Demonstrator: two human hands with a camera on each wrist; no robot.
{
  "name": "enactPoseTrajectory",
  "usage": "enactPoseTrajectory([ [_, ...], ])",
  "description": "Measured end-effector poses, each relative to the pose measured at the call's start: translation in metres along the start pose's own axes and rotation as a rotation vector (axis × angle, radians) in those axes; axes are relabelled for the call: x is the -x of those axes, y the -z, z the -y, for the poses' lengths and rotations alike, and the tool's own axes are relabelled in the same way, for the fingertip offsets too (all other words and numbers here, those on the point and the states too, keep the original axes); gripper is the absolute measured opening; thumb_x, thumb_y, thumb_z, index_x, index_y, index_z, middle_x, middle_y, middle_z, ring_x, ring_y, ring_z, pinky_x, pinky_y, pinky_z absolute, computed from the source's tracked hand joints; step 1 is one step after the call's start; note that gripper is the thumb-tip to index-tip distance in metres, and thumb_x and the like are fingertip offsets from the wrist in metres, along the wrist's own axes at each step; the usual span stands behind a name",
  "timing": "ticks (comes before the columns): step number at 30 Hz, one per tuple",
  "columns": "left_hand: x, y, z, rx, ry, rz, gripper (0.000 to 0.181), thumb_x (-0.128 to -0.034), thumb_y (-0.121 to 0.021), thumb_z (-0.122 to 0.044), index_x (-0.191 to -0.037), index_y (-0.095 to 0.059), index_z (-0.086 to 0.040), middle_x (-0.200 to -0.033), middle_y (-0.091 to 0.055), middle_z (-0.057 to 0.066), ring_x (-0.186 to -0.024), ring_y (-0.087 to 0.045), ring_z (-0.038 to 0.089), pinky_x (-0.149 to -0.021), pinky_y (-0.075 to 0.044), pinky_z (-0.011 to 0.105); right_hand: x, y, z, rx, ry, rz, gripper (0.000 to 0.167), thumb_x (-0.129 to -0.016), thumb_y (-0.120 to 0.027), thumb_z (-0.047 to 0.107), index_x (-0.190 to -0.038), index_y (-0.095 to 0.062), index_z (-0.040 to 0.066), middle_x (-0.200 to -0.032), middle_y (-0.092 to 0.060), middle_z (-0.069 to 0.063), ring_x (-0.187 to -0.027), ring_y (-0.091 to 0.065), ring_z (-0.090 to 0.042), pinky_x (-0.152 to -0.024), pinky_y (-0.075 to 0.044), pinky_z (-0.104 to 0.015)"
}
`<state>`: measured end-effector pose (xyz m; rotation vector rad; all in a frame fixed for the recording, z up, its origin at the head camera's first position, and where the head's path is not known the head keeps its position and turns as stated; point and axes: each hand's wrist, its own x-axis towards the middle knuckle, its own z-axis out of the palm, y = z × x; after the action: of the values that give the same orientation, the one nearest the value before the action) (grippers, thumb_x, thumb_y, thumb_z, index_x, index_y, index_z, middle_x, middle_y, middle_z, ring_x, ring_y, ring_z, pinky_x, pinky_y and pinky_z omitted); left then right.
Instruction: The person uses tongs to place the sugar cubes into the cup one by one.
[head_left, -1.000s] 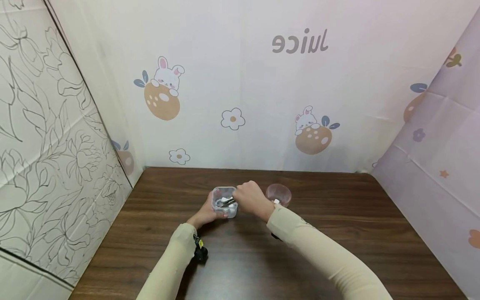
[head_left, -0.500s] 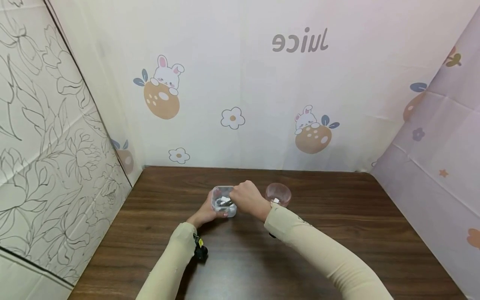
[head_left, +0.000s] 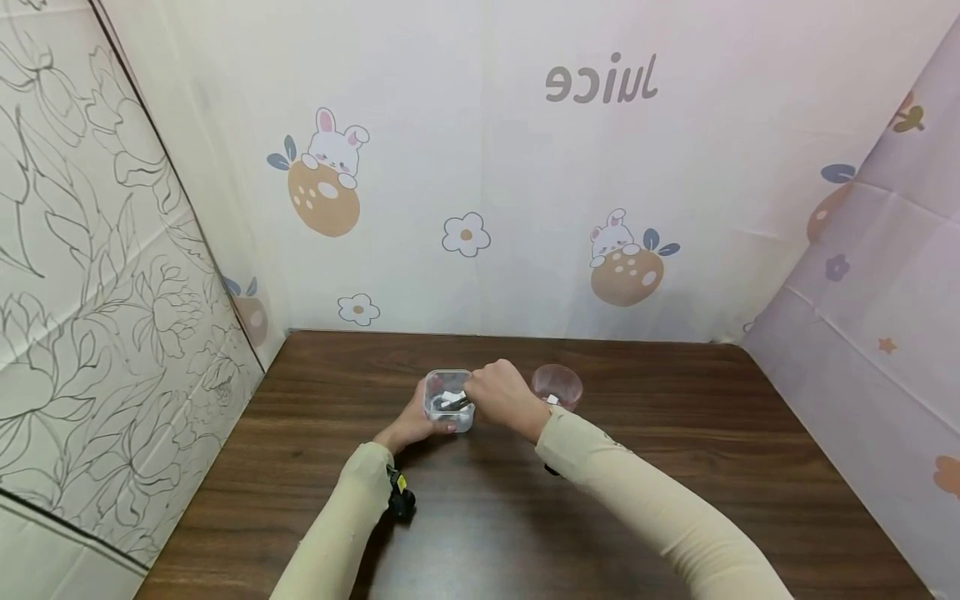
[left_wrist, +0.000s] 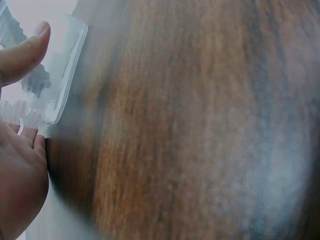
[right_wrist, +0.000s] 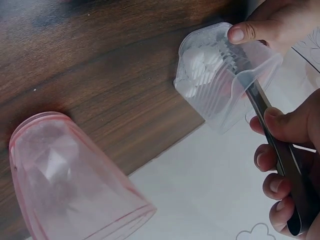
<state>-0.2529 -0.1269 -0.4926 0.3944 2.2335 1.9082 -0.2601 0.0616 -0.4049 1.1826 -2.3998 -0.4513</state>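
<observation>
My left hand (head_left: 412, 422) grips a clear plastic container (right_wrist: 202, 102) from its left side, thumb against the wall in the left wrist view. White chunks (right_wrist: 200, 62) lie in the container's bottom. My right hand (head_left: 504, 400) holds metal tongs (right_wrist: 260, 102), fingers curled round the handle. The tongs' toothed tips reach down inside the container among the white pieces; whether a piece is between them I cannot tell. Just right of my right hand stands a see-through pink cup (right_wrist: 75, 175), with a white piece (right_wrist: 61, 162) inside, partly behind the wrist in the head view.
The dark wooden table (head_left: 675, 450) extends around both hands. A printed cloth wall (head_left: 525, 275) rises behind its far edge, with more cloth walls at left and right. A small black camera (head_left: 401, 502) is strapped to my left wrist.
My right hand shifts slightly left, then back right, with the tongs still inside the container. The white pieces under the tips look rearranged. My left hand and the pink cup stay put.
</observation>
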Motion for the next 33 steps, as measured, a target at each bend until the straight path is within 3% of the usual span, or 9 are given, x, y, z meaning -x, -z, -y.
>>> enactPoseTrajectory([
  [12,-0.002,-0.002,0.006,-0.006,-0.039,-0.031,0.098,-0.0655,-0.076,0.013,-0.142,-0.016,0.011,-0.142,-0.03,0.033,-0.13,-0.03,0.043,-0.109,-0.019,0.049,0.013,0.013,-0.017,-0.034,-0.05,0.003,0.03,-0.069,-0.063,0.004,-0.05,-0.047,0.02,-0.048,-0.046,0.006,-0.045,-0.029,-0.009,-0.038,-0.035,-0.03],
  [16,-0.004,-0.003,0.012,0.005,-0.052,-0.042,0.099,-0.063,-0.076,0.015,-0.141,-0.016,0.012,-0.14,-0.031,0.034,-0.13,-0.03,0.044,-0.109,-0.019,0.051,0.02,0.021,-0.024,-0.068,-0.079,0.026,0.025,-0.068,-0.078,0.019,-0.055,-0.056,0.02,-0.051,-0.05,0.006,-0.044,-0.034,-0.009,-0.038,-0.035,-0.03],
  [19,-0.009,-0.003,0.023,0.019,-0.06,-0.052,0.1,-0.0617,-0.077,0.016,-0.142,-0.016,0.011,-0.141,-0.03,0.034,-0.13,-0.029,0.046,-0.109,-0.017,0.053,0.026,0.025,-0.029,-0.08,-0.093,0.036,0.026,-0.063,-0.085,0.033,-0.062,-0.062,0.02,-0.055,-0.054,0.006,-0.044,-0.04,-0.009,-0.039,-0.036,-0.03],
  [21,-0.013,-0.003,0.03,0.013,-0.057,-0.058,0.102,-0.0618,-0.077,0.015,-0.143,-0.016,0.009,-0.142,-0.03,0.033,-0.131,-0.028,0.045,-0.11,-0.016,0.052,0.03,0.028,-0.033,-0.083,-0.096,0.033,0.027,-0.062,-0.086,0.034,-0.065,-0.064,0.019,-0.055,-0.055,0.005,-0.044,-0.043,-0.009,-0.039,-0.038,-0.029],
  [24,-0.015,-0.003,0.037,-0.006,-0.044,-0.067,0.103,-0.0619,-0.079,0.013,-0.144,-0.017,0.005,-0.143,-0.031,0.03,-0.131,-0.029,0.043,-0.11,-0.017,0.05,0.036,0.032,-0.04,-0.086,-0.104,0.016,0.025,-0.062,-0.086,0.029,-0.065,-0.063,0.019,-0.055,-0.054,0.005,-0.044,-0.041,-0.009,-0.039,-0.037,-0.028],
  [33,-0.015,-0.001,0.036,-0.03,-0.029,-0.07,0.104,-0.0623,-0.08,0.01,-0.145,-0.017,0.003,-0.145,-0.031,0.028,-0.131,-0.03,0.041,-0.11,-0.017,0.05,0.054,0.042,-0.059,-0.1,-0.133,-0.082,0.023,-0.073,-0.071,0.012,-0.057,-0.056,0.019,-0.048,-0.042,0.006,-0.046,-0.025,-0.009,-0.037,-0.026,-0.027],
])
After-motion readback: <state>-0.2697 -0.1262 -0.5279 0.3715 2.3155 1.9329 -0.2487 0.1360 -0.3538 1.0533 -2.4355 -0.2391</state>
